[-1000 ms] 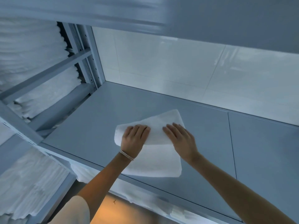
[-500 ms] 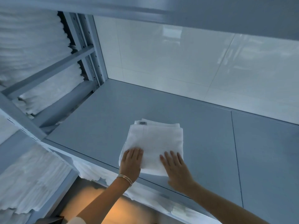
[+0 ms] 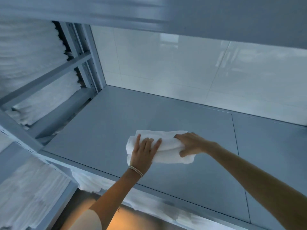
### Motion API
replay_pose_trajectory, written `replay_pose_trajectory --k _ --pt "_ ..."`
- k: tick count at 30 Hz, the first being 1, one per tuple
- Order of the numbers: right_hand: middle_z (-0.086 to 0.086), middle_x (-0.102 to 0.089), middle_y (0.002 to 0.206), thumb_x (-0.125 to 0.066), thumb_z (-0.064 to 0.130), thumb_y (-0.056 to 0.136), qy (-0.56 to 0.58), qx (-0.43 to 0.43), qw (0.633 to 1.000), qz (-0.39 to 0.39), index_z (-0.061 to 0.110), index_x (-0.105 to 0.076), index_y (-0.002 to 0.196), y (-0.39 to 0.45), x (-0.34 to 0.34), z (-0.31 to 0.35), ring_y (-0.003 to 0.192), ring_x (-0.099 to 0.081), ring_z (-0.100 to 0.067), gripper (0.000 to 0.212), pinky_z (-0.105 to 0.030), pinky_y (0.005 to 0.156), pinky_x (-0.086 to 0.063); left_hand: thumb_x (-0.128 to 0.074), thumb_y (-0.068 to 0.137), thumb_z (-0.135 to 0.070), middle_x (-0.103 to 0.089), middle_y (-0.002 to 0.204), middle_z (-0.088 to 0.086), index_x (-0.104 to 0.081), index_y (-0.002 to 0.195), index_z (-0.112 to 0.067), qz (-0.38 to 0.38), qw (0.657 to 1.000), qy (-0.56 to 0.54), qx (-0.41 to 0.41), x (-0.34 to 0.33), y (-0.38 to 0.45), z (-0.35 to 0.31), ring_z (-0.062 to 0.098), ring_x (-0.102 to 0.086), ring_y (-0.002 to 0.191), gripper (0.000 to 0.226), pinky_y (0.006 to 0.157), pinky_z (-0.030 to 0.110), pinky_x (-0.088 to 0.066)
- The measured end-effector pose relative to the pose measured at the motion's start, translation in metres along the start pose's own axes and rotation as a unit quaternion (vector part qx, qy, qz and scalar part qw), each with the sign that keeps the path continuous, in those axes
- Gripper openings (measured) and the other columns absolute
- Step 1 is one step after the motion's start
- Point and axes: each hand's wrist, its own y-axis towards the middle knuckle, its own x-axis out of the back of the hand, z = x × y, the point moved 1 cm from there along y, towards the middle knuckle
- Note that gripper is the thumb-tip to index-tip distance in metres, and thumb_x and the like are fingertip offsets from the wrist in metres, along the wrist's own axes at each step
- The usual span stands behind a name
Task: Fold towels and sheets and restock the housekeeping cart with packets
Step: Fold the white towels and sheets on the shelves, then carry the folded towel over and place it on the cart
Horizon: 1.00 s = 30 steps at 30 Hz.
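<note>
A: Head view. White towel (image 3: pixel 167 146) folded into a thick bundle, lying on grey shelf (image 3: pixel 103 130), nearer the front edge than the back wall.

B: Hands?

A: Left hand (image 3: pixel 143 152) flat on the towel's left half, fingers straight and spread, pressing down. Right hand (image 3: pixel 189 144) curled round the right end, thumb below, fingers over the top, gripping the layers.

B: Handling?

A: Soft, light, limp by the look of it. No stiffness; layers likely to slump or spring open if let go. Not slippery, not fragile. Best held at the folded ends, all layers pinched together, or flat palm under and over.

B: Surroundings?

A: Stacks of white linen (image 3: pixel 41 100) on the neighbouring rack at left, well apart from the towel. More white linen (image 3: pixel 31 196) lower left, and some on the level below the shelf's front edge. Upright post (image 3: pixel 93 63) at back left. Glossy tiled wall (image 3: pixel 182 72) behind. Upper shelf (image 3: pixel 216 14) overhead, limiting lift height. Nothing else touching the towel. No cart or packets seen.
</note>
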Motion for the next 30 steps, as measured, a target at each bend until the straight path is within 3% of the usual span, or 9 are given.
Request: replay_pose_trajectory --k 4,7,9,11,14,19,23,27,30 --pt "-0.006 -0.041 0.140 -0.072 0.056 0.062 -0.105 -0.030 0.990 -0.087 0.013 -0.014 0.148 -0.012 -0.025 -0.001 0.124 -0.042 -0.030 0.112 -0.043 0.107 -0.030 -0.070 0.043 -0.012 -0.059 0.068 0.001 -0.056 0.108 -0.010 -0.007 0.999 -0.039 0.031 0.011 0.044 0.012 0.023 -0.060 0.061 0.067 0.103 0.040 -0.034" --pt "-0.019 -0.054 0.128 -0.080 0.068 0.022 -0.152 -0.080 0.974 -0.151 0.006 -0.022 0.141 -0.013 -0.051 0.002 0.114 -0.054 -0.041 0.146 -0.066 0.097 -0.035 -0.076 0.033 -0.019 -0.061 0.065 -0.002 -0.067 0.083 -0.017 0.044 0.998 -0.045 0.021 0.019 0.061 0.012 0.021 -0.062 0.060 0.051 0.075 0.028 -0.052" --pt "-0.021 -0.061 0.114 -0.085 0.055 0.014 -0.134 -0.110 0.970 -0.171 0.005 -0.033 0.136 -0.011 -0.058 0.003 0.101 -0.061 -0.042 0.142 -0.066 0.090 -0.041 -0.078 0.024 -0.024 -0.062 0.064 -0.004 -0.067 0.076 -0.020 0.083 0.995 -0.051 0.015 0.025 0.067 0.010 0.019 -0.062 0.056 0.053 0.053 0.021 -0.050" --pt "-0.017 -0.064 0.098 -0.086 0.037 0.019 -0.121 -0.117 0.965 -0.202 0.004 -0.037 0.131 -0.013 -0.057 0.004 0.083 -0.064 -0.035 0.127 -0.053 0.084 -0.050 -0.078 0.020 -0.027 -0.063 0.063 -0.004 -0.067 0.074 -0.019 0.103 0.993 -0.061 0.011 0.030 0.072 0.008 0.019 -0.061 0.053 0.055 0.046 0.021 -0.048" --pt "-0.006 -0.064 0.076 -0.084 0.027 0.013 -0.085 -0.111 0.959 -0.246 0.006 -0.051 0.111 -0.022 -0.049 -0.009 0.060 -0.062 -0.023 0.106 -0.028 0.058 -0.052 -0.079 0.017 -0.033 -0.063 0.067 -0.002 -0.066 0.076 -0.017 0.131 0.990 -0.049 -0.016 0.038 0.077 0.001 0.020 -0.061 0.056 0.063 0.047 0.025 -0.048" --pt "0.001 -0.060 0.067 -0.081 0.031 0.014 -0.092 -0.114 0.951 -0.272 0.016 -0.065 0.083 -0.061 -0.034 -0.024 0.050 -0.057 -0.020 0.073 -0.024 0.049 -0.046 -0.079 0.015 -0.037 -0.063 0.075 0.001 -0.053 0.092 -0.017 0.158 0.984 -0.062 -0.058 0.045 0.078 -0.029 0.024 -0.061 0.060 0.083 0.052 0.026 -0.049" --pt "-0.004 -0.060 0.076 -0.083 0.028 0.017 -0.090 -0.166 0.945 -0.265 0.020 -0.055 0.106 -0.108 -0.046 -0.037 0.054 -0.056 -0.023 0.094 -0.030 0.051 -0.046 -0.078 0.013 -0.041 -0.059 0.064 -0.002 -0.063 0.086 -0.020 0.176 0.974 -0.074 -0.121 0.061 0.086 -0.080 0.021 -0.057 0.049 0.077 0.043 0.022 -0.042" --pt "-0.005 -0.063 0.087 -0.085 0.047 0.029 -0.070 -0.189 0.948 -0.248 0.019 -0.042 0.124 -0.160 -0.078 -0.050 0.066 -0.060 -0.025 0.107 -0.034 0.057 -0.049 -0.080 0.019 -0.046 -0.060 0.064 -0.001 -0.068 0.085 -0.021 0.176 0.965 -0.078 -0.178 0.076 0.087 -0.146 0.021 -0.058 0.051 0.071 0.044 0.024 -0.043" --pt "-0.004 -0.062 0.085 -0.082 0.048 0.032 -0.047 -0.209 0.945 -0.248 0.023 -0.044 0.119 -0.201 -0.094 -0.059 0.064 -0.059 -0.024 0.099 -0.032 0.055 -0.049 -0.078 0.051 -0.044 -0.062 0.095 0.004 -0.058 0.114 -0.018 0.211 0.955 -0.054 -0.202 0.094 0.078 -0.188 0.027 -0.061 0.084 0.071 0.069 0.031 -0.046"
